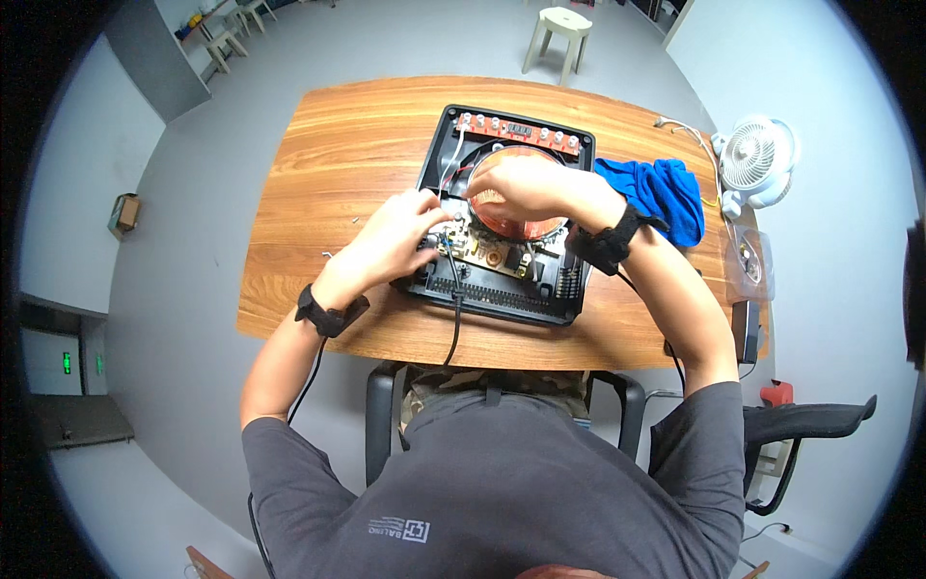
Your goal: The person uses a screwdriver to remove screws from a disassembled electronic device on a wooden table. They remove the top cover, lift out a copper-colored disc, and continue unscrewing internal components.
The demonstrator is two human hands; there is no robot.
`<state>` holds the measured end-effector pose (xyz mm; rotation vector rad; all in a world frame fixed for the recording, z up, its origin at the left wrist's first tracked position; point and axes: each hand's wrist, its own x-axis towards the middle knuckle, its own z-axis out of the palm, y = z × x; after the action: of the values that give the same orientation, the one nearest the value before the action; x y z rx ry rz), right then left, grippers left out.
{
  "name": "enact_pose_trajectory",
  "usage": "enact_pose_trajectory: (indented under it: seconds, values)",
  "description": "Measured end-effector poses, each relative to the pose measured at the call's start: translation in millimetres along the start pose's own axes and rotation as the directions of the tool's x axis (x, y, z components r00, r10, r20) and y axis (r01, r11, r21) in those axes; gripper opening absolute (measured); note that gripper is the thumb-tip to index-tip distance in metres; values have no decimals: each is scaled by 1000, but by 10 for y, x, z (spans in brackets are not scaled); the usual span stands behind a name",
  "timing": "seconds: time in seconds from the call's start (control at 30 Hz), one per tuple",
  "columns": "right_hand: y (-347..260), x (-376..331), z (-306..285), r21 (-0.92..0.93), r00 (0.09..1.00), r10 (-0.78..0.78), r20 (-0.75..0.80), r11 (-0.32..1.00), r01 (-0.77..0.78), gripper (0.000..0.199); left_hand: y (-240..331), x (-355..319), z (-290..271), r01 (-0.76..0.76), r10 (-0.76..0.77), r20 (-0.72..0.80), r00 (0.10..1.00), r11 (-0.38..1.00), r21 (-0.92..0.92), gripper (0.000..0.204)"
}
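Note:
An opened induction cooker base in black plastic lies on the wooden table in front of me, slightly turned. Inside it sit a round copper coil, a circuit board and a reddish button board along the far edge. My left hand reaches over the casing's left side, its fingers apart by the circuit board. Above the coil, my right hand is bent down with its fingertips pressed together near the coil's left rim. What they pinch, if anything, is too small to make out. A white wire runs from the button board toward my hands.
A blue cloth lies right of the cooker. Beyond it stand a white fan and a clear plastic box with small parts. A black cord hangs over the table's near edge. Small screws lie at the left.

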<state>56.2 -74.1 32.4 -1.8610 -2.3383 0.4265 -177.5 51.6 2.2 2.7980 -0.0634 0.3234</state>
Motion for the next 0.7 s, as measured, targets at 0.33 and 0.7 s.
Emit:
enact_pose_trajectory:
  seconds: [0.33, 0.7]
  values:
    - [866, -393, 33, -77, 899, 337, -280, 925, -371, 34, -35, 301, 280, -71, 54, 146, 988, 991, 113, 69]
    - [1223, -256, 287, 221, 896, 386, -219, 914, -340, 29, -98, 372, 251, -78, 86, 216, 973, 996, -42, 65]
